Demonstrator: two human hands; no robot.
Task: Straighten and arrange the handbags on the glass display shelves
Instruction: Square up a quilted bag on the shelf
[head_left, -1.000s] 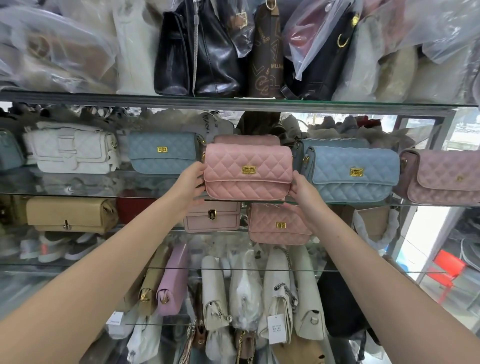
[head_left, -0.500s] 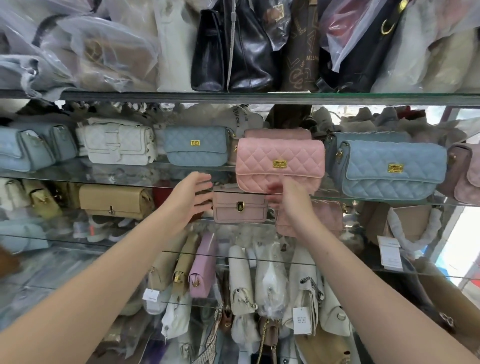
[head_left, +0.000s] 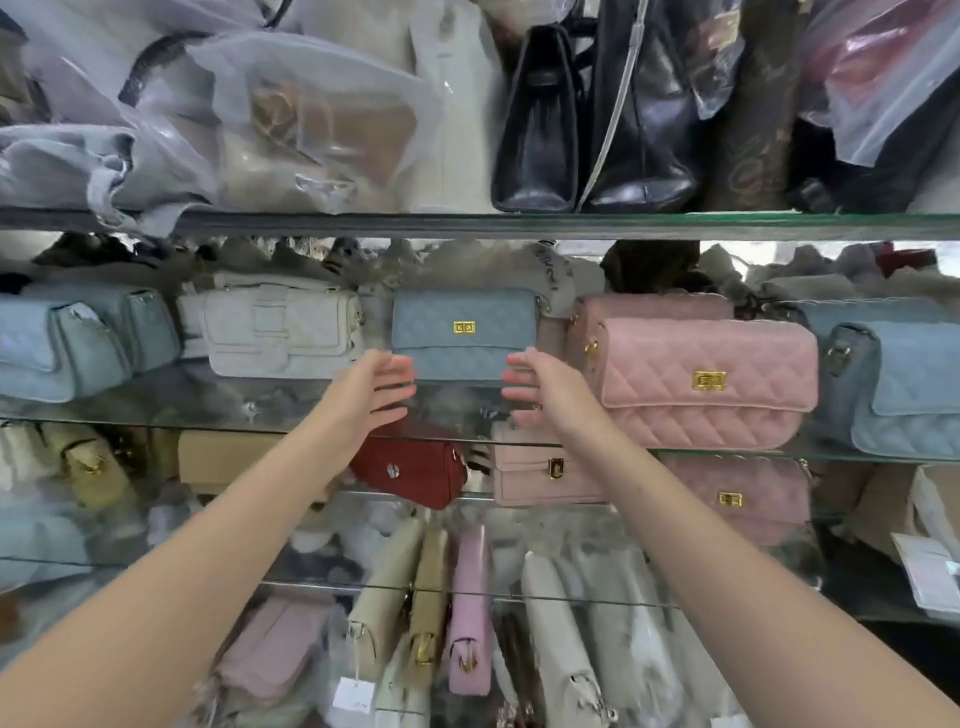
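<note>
As the blue quilted bag (head_left: 464, 332) is sitting on the glass shelf (head_left: 208, 422), left hand (head_left: 376, 387) and right hand (head_left: 540, 387) are flanking it open-fingered

Bright, even light across the shelving, glare on the plastic wrapping (head_left: 322, 119) up top (everything slightly motion-blurred), and wide-angle bending at the edges.

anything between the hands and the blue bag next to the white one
Nothing visible. The left hand and right hand are open by the lower corners of the blue bag. The white bag and pink bag stand to its sides, out of the way.
</note>
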